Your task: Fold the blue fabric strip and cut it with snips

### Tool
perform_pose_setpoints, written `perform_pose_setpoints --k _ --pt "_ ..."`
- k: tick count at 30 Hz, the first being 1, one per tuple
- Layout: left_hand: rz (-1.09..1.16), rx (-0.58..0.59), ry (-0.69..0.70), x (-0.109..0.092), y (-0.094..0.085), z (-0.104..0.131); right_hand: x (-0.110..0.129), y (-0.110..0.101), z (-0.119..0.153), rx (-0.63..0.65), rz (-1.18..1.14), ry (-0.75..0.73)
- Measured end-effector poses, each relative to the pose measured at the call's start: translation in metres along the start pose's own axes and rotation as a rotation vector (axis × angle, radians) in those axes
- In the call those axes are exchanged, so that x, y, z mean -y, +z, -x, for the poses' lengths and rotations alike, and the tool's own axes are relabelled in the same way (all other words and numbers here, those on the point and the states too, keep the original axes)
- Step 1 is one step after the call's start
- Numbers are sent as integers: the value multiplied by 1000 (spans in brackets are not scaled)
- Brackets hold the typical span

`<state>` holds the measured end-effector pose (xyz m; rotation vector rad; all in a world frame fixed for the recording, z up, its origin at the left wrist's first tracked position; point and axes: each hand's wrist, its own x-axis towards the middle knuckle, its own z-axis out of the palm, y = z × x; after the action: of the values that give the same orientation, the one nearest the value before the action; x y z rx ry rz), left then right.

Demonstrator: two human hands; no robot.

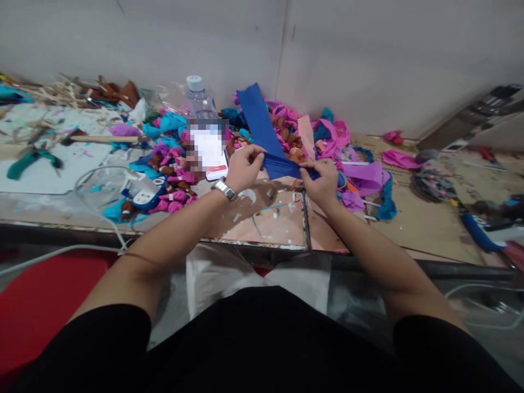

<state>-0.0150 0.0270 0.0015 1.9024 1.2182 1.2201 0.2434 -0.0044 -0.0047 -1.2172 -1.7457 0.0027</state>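
Observation:
Between my two hands a dark blue strip of thin, fabric-like material is stretched sideways above the bench, with creases along it. My left hand pinches its left end between thumb and fingers. At the right end my right hand grips the same strip, fingers closed. Behind it a wider, flat blue piece leans over a heap of coloured scraps; whether the two are joined I cannot tell. A phone with a lit screen lies beside my left hand. Purple strips lie right of my right hand.
A clear bottle with a white cap stands at the back. Knotted pink, brown and blue pieces crowd the left, near green-handled pliers and a hammer. Cardboard covers the right side. A red stool is lower left.

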Motion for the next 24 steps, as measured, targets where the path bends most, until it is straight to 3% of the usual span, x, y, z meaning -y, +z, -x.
perform_pose_setpoints --k 3,5,7,10,13,24 --pt "-82 -191 91 -4 -1 1 -1 0 0 21 27 -36" --pt "-162 -216 173 -11 -2 4 1 0 2 81 35 -90" --pt "-214 -116 269 -18 -2 8 4 2 5 158 18 -160" --pt "-247 212 396 -24 1 15 12 2 9 267 -24 -241" --pt "-307 437 384 -25 5 20 18 0 10 339 -50 -264" --pt "-320 541 240 -33 4 23 17 -1 8 359 -42 -274"
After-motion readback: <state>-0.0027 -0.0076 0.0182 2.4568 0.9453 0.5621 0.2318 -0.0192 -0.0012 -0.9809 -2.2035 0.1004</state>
